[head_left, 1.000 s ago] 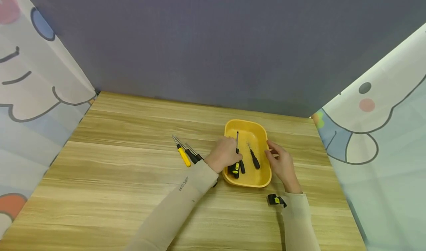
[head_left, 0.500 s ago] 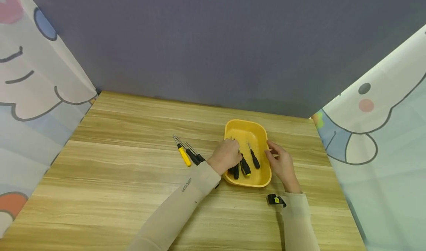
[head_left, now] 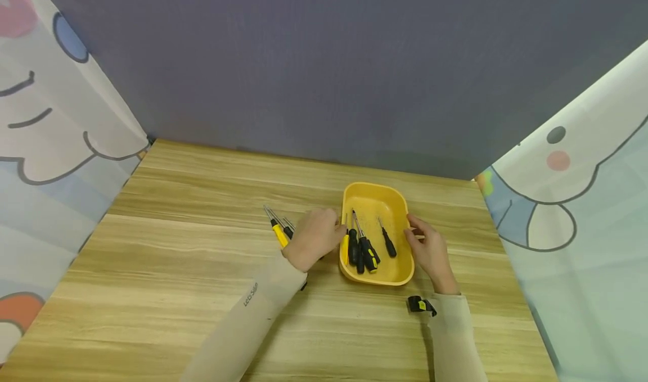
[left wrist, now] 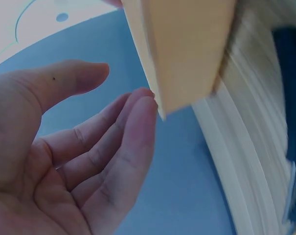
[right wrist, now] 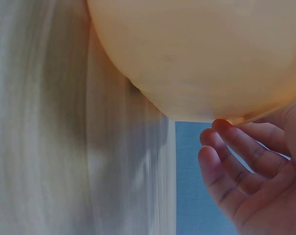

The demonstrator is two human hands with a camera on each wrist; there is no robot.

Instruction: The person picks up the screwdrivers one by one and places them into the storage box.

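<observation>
A yellow plastic tray (head_left: 377,187) stands on the table, with several screwdrivers in it. Among them lie a black-and-yellow screwdriver (head_left: 368,254), a small black screwdriver (head_left: 388,243) apart to the right, and a yellow-handled one (head_left: 345,249) along the left wall. My left hand (head_left: 316,237) hovers just outside the left rim; the left wrist view shows its fingers loosely bent, holding nothing, fingertips close to the tray (left wrist: 187,54). At the right rim, my right hand (head_left: 429,254) holds the tray edge between thumb and fingers; the thumb is hidden in the right wrist view.
Left of the tray, a yellow screwdriver (head_left: 279,233) and black-handled screwdrivers (head_left: 288,232) lie on the wooden table (head_left: 202,258), partly covered by my left hand. A grey panel (head_left: 314,78) rises behind the table. Cartoon-printed curtains hang at both sides.
My left hand has let go of the black-and-yellow screwdriver, which now lies in the tray, and has moved left out over the rim. The right hand stays on the tray's edge.
</observation>
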